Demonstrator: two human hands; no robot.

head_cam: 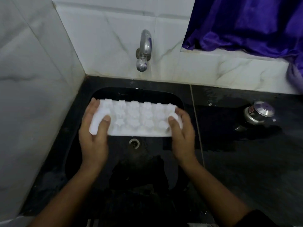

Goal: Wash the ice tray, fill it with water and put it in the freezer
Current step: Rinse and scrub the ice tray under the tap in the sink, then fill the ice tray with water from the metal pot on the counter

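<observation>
As it hangs over the sink (152,154), left hand (94,133) and right hand (182,133) fingers grip the ice tray (137,118).

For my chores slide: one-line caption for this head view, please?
Left hand and right hand grip a white moulded plastic ice tray over a black sink below a chrome tap.
</observation>
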